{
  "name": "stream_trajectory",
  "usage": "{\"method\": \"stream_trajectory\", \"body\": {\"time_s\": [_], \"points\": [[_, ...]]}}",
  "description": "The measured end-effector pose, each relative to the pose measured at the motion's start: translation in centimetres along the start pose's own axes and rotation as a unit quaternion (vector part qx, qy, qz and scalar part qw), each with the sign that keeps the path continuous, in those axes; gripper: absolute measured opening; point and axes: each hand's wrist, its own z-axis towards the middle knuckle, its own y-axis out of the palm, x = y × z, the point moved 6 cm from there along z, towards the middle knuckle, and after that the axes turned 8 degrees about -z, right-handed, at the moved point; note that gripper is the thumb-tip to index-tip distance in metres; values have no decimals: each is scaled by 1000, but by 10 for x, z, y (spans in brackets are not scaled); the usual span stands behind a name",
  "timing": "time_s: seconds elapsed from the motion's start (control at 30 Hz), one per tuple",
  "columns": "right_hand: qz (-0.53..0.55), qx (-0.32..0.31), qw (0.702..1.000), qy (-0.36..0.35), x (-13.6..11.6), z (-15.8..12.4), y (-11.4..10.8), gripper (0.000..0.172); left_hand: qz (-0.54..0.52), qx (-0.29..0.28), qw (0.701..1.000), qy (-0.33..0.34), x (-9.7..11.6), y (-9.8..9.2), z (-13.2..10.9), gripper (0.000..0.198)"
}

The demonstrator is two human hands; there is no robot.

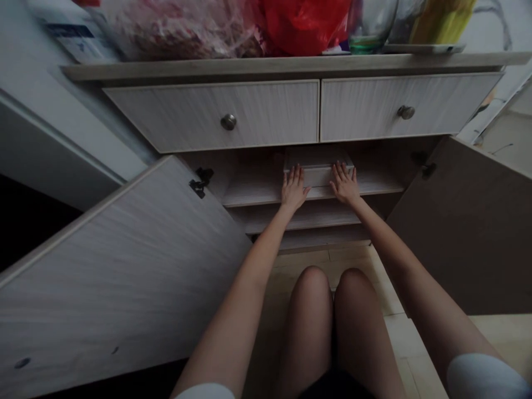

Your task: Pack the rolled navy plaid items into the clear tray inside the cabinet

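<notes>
A pale lidded box [319, 176] sits on the top shelf [253, 185] inside the cabinet, under the drawers. My left hand [295, 187] rests against the left end of its front, fingers stretched out and thumb apart. At the right end, my right hand [344, 183] lies flat on it in the same way, with the fingers spread. Neither hand is wrapped round the box. The back of the box lies in shadow, and what is inside it cannot be seen.
Two cabinet doors, the left door [137, 266] and the right door [469, 233], stand swung wide. Above are two drawers with round knobs [228, 122]. The cabinet top [199, 69] bears a red plastic bag [305, 25], a clear bag [183, 27], a glass jar [371, 25] and a white bottle [77, 33].
</notes>
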Motion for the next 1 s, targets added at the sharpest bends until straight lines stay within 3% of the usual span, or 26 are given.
{"method": "stream_trajectory", "body": {"time_s": [0.6,1.0], "points": [[-31,-50,998,9,12,46,15,71,7,-50,999,-17,-21,13,43,75],[-35,-135,990,35,15,62,10,70,15,-92,995,-37,-27,13,60,76]]}}
